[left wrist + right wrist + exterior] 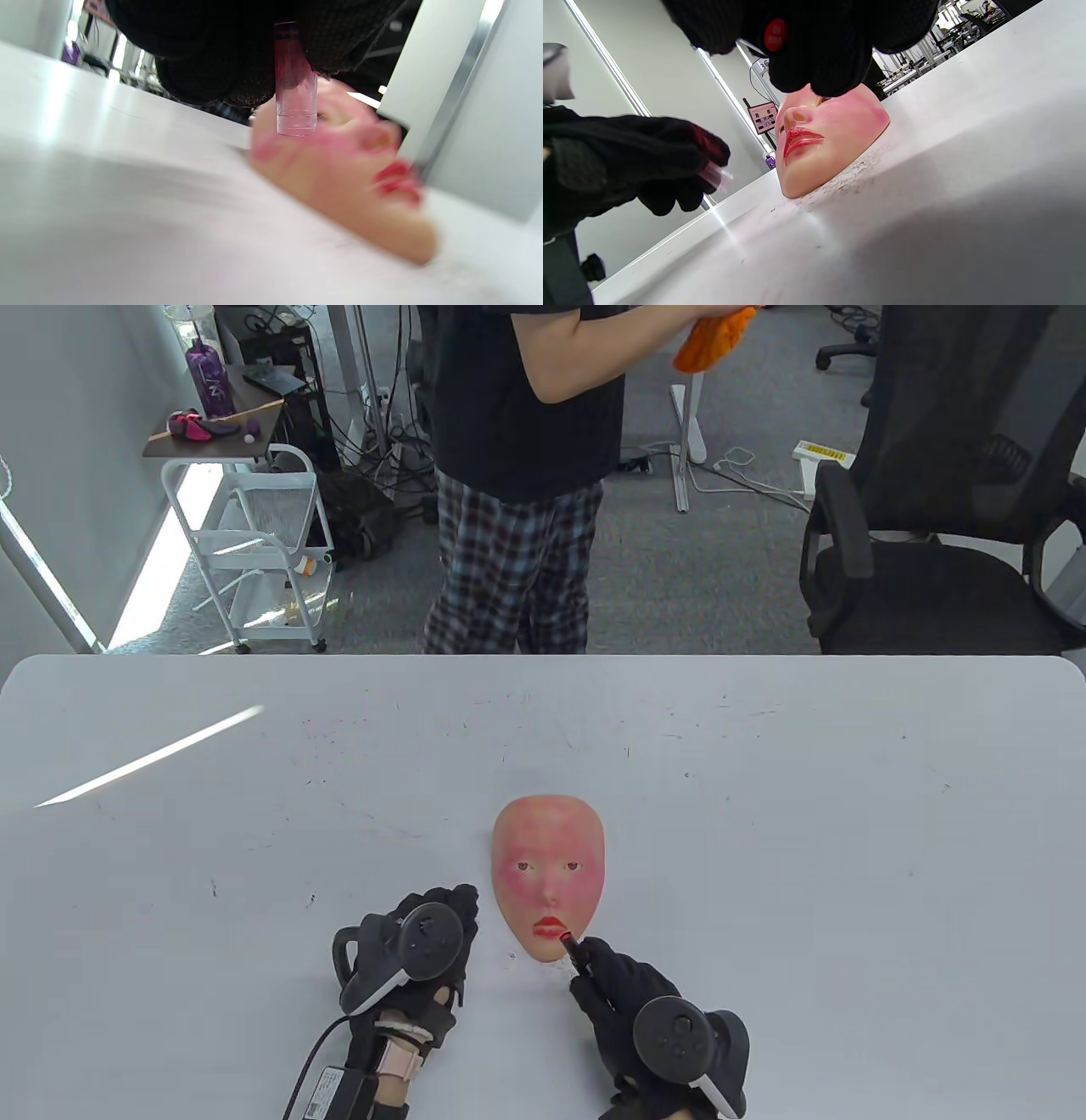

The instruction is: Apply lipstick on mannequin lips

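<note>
A flesh-coloured mannequin face (549,882) lies face up on the white table (764,814). Its lips (550,929) are red. My right hand (624,988) grips a dark lipstick (575,948) whose red tip is at the right corner of the lips. In the right wrist view the face (831,140) sits below my fingers (814,51), and the lipstick's red end (775,34) shows between them. My left hand (428,937) rests just left of the face and holds a clear pinkish lipstick cap (295,91), which also shows in the right wrist view (715,173).
A person in a black shirt and plaid trousers (517,475) stands beyond the table's far edge. A black office chair (933,517) is at the back right and a white cart (254,534) at the back left. A cable (314,1069) runs from my left wrist.
</note>
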